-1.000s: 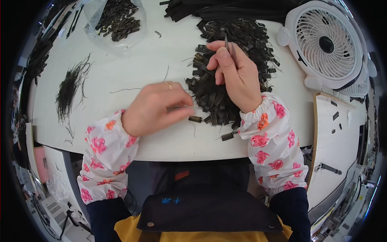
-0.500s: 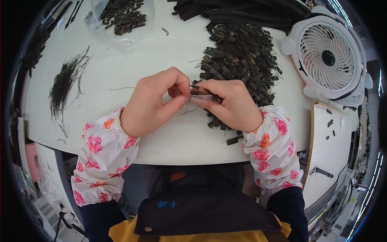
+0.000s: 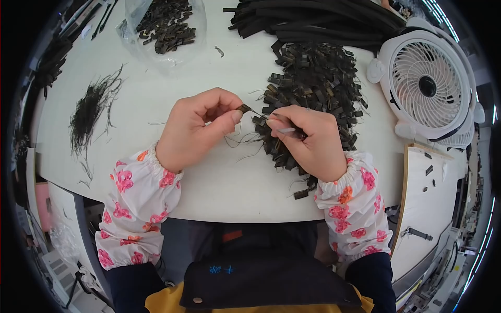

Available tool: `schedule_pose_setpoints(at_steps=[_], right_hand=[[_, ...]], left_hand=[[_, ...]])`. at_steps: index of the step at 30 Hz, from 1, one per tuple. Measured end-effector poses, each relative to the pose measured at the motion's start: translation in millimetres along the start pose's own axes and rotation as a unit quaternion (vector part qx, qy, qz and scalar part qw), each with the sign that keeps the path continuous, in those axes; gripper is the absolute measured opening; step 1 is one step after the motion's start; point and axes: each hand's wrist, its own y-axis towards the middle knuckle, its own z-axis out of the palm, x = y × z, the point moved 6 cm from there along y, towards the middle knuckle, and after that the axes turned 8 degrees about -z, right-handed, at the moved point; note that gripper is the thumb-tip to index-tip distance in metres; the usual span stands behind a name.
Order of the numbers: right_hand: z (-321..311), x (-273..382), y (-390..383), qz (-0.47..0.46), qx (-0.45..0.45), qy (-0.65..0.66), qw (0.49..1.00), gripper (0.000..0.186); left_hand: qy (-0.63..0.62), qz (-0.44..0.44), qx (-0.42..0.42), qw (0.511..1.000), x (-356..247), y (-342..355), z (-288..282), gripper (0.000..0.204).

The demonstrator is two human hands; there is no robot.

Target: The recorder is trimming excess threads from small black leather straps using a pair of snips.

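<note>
My left hand [image 3: 195,130] pinches a small dark fabric tab [image 3: 241,108] between thumb and fingertips, at the middle of the white table [image 3: 78,167]. My right hand [image 3: 308,143] is just right of it, closed round a small pointed metal tool [image 3: 287,130], tweezers or snips, with fine thread from the tab running to its fingertips. Loose threads dangle below my hands. A big pile of similar dark tabs [image 3: 326,73] lies behind and beside my right hand. A tangle of dark thread [image 3: 88,112] lies at the left.
A clear bag of dark pieces [image 3: 167,28] is at the back left, long black strips [image 3: 313,18] at the back. A white fan [image 3: 428,86] stands at right, above a pale board [image 3: 422,203] with small pieces on it.
My right hand has come down from over the pile to beside my left. My left hand has risen slightly, and the small tab now shows in its fingertips, with thread drawn toward my right hand.
</note>
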Motion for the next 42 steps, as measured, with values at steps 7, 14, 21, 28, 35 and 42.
schedule_pose_setpoints(at_steps=[7,14,21,28,35,42], right_hand=[[22,14,-7,-0.113,0.053,-0.108,0.986,0.027],[-10,14,5,-0.044,-0.031,-0.122,0.991,0.026],[-1,12,2,-0.13,-0.063,-0.26,0.955,0.033],[2,16,2,-0.151,-0.056,-0.299,0.941,0.031],[8,22,2,-0.158,-0.021,-0.35,0.923,0.024],[-4,3,4,0.025,-0.007,-0.074,0.997,0.026]], left_hand=[[-0.146,-0.03,-0.014,0.989,3,2,11,0.012],[-0.225,-0.132,0.042,0.964,13,2,18,0.011],[-0.222,-0.138,0.029,0.965,14,2,22,0.01],[-0.233,-0.138,0.023,0.962,15,1,24,0.009],[-0.224,-0.147,0.034,0.963,19,1,27,0.008],[-0.21,-0.165,0.085,0.96,19,2,26,0.013]])
